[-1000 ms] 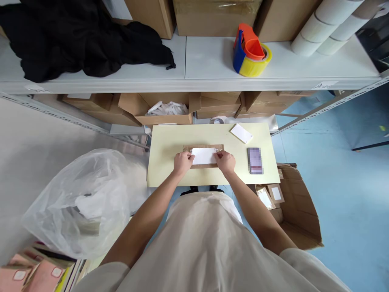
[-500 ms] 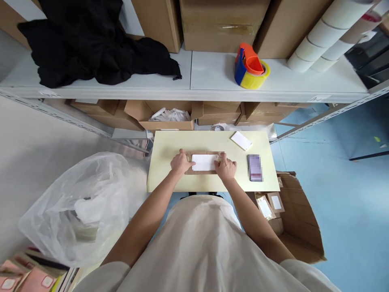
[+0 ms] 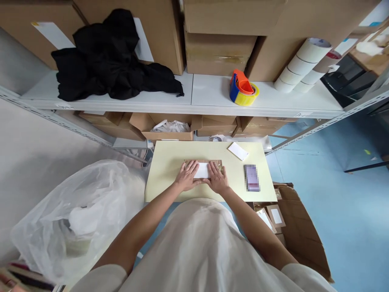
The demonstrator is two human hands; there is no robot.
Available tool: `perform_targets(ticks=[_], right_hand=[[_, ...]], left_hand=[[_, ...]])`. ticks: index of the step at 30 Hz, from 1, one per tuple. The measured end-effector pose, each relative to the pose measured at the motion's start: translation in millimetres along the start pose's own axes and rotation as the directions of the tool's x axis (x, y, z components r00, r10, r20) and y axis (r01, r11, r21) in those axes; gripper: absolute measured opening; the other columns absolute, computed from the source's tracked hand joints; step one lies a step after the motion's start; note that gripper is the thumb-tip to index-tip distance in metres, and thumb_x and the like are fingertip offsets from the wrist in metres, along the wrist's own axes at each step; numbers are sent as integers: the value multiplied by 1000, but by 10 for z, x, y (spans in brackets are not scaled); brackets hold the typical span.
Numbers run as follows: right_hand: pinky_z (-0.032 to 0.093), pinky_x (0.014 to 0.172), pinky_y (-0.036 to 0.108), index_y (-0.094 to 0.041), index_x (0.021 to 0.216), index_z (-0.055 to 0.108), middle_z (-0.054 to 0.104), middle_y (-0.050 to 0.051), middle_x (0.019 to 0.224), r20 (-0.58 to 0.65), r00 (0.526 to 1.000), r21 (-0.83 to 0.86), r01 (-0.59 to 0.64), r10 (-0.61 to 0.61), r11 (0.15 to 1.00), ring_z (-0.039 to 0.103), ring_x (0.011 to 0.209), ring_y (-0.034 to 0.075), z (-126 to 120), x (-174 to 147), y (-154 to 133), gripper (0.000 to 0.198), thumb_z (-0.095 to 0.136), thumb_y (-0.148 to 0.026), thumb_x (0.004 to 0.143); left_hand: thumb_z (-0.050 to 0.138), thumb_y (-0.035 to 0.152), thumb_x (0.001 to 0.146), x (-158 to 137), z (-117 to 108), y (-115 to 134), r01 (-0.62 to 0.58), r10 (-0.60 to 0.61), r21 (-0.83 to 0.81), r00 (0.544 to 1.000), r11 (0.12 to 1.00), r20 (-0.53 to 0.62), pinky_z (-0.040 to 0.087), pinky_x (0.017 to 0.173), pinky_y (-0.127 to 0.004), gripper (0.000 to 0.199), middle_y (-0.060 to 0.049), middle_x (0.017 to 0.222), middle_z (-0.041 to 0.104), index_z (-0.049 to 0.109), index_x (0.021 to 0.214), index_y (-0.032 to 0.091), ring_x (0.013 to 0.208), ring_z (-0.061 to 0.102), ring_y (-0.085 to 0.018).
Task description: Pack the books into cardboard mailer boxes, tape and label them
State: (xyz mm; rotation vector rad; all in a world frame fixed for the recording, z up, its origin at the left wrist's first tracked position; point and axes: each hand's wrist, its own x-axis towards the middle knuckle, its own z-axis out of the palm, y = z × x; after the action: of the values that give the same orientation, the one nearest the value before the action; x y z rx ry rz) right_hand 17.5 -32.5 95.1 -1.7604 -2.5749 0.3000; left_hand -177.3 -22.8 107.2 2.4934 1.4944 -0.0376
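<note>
A small flat cardboard box (image 3: 203,161) lies on the pale yellow table (image 3: 164,170), with a white label (image 3: 201,170) on its upper face. My left hand (image 3: 187,176) rests flat over the label's left end, fingers stretched out. Over the right end lies my right hand (image 3: 216,177), its fingers also extended. Between them the label's middle shows; both its ends are covered. To the right are a stack of white labels (image 3: 238,151) and a phone-like object (image 3: 252,177) with a blurred-out face.
Behind the table stands a shelf (image 3: 209,91) with a tape dispenser (image 3: 243,90), black cloth (image 3: 112,61) and tape rolls (image 3: 291,71). An open carton (image 3: 304,227) with labelled boxes sits at the right. A clear plastic bag (image 3: 100,186) bulges at the left.
My hands have gone from gripping the label's ends with bent fingers to lying flat on it, closer together. The view has tilted up, showing more of the shelf.
</note>
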Motion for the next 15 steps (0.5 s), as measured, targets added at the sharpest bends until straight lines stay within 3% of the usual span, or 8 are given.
perform_targets(ticks=[3,5,9,11,15], right_hand=[[5,109,57,-10,146,24,19,15,153,-35,994,-60,-107,105,992,12,141,33,-2,-43,132,74,20,-59,90],[5,110,57,-6,146,23,16,17,153,-66,991,-78,-118,113,990,9,141,34,-12,-57,106,79,22,-61,89],[10,112,50,-8,147,19,17,15,154,-57,993,-30,99,-100,995,11,142,31,10,-104,-96,81,27,-62,88],[12,112,49,-12,148,19,20,13,153,-32,987,5,161,-160,987,13,142,29,31,-171,-119,76,28,-60,89],[10,109,58,-17,147,22,17,15,154,-37,999,-12,-28,28,1000,10,141,34,32,-334,65,74,34,-58,88]], left_hand=[[37,60,83,-63,-14,-102,63,-61,40,997,997,-36,4,110,-59,79,-14,152,22,24,145,13,141,15,-30],[37,61,83,-82,-29,-73,74,-70,57,995,996,-76,1,110,-61,81,-16,153,20,23,146,11,142,12,-32],[44,58,82,-93,-16,59,-92,93,20,994,996,-54,3,113,-54,78,-12,153,23,25,146,17,142,14,-29],[48,57,81,-136,7,46,-96,95,-13,995,995,-39,4,113,-53,75,-11,152,24,29,144,21,142,14,-30],[53,56,79,-286,33,-116,55,-58,-49,996,997,-69,2,110,-60,72,-12,154,19,33,143,27,141,10,-36]])
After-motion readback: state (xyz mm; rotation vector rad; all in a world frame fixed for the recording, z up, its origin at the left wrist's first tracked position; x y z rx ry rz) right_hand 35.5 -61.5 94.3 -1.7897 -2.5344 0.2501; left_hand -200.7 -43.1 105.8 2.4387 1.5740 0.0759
